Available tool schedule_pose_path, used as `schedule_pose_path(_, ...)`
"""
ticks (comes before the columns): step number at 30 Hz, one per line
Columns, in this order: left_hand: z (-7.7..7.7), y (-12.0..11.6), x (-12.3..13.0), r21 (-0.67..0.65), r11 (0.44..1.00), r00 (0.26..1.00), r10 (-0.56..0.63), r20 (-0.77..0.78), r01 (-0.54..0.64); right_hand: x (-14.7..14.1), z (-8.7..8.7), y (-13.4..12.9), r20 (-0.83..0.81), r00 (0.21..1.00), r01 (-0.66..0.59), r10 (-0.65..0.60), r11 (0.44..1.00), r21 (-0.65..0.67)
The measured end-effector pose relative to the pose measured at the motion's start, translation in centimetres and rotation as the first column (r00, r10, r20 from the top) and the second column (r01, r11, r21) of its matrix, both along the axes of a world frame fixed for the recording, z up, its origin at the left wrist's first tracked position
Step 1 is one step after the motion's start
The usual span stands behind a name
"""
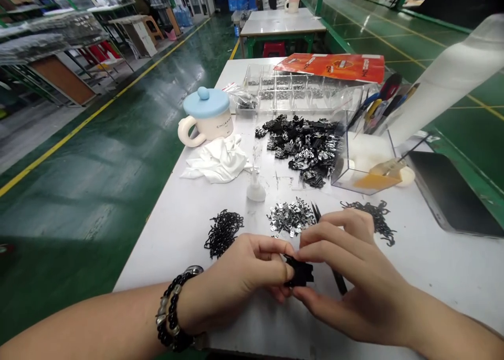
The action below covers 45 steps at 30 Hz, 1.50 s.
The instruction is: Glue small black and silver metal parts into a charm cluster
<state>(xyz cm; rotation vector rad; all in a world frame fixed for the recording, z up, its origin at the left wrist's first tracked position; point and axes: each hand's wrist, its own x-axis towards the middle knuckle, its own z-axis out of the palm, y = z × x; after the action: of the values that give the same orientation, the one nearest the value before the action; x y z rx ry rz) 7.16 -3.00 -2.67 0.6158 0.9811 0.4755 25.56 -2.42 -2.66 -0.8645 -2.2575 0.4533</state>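
Observation:
A small black plastic part [302, 274] is pinched between the thumb and fingers of my left hand [252, 268]. My right hand [354, 268] reaches over from the other side, its thumb and index fingertips closed on the edges of that same part. Dark tweezers [339, 282] pass beneath the right hand's fingers; whether they lie on the table or are tucked in the hand I cannot tell. Just beyond the hands sit a pile of small silvery metal pieces [291, 216], a heap of black hook-like pieces [223, 233] on the left, and more dark hooks [378, 221] on the right.
Farther up the white table [165, 229] is a large pile of black-and-metal parts [307, 145]. Around it stand a lidded mug [212, 118], a white cloth [220, 160], a small white dispenser [255, 191], a clear tool holder [362, 179], a phone-like dark slab [452, 192] and a compartment tray [291, 105].

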Motion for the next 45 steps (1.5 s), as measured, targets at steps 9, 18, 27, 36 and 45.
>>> schedule_pose_path(9, -0.25, -0.09, -0.22, -0.003, 1.0, 1.0, 0.001, -0.003, -0.001, 0.02, 0.07, 0.28, -0.021, 1.0, -0.019, 0.019, 1.0, 0.016)
schedule_pose_path(18, 0.0, -0.06, -0.15, -0.037, 0.999, 1.0, 0.014, 0.023, -0.014, 0.36, -0.11, 0.17, 0.026, 0.999, -0.037, 0.036, 0.999, 0.02)
schedule_pose_path(27, -0.09, -0.03, -0.19, -0.026, 1.0, 1.0, 0.005, 0.023, -0.005, 0.22, -0.05, 0.32, 0.015, 0.999, -0.038, 0.038, 0.999, 0.026)
schedule_pose_path(36, -0.17, 0.21, -0.13, -0.063, 0.998, 0.999, 0.01, 0.036, -0.008, 0.13, -0.17, 0.13, -0.067, 0.998, -0.001, -0.001, 0.999, -0.035)
schedule_pose_path(45, -0.22, 0.02, -0.21, -0.069, 0.998, 1.0, 0.001, 0.026, 0.001, 0.01, -0.2, 0.22, -0.075, 0.997, -0.011, 0.007, 0.998, -0.055)
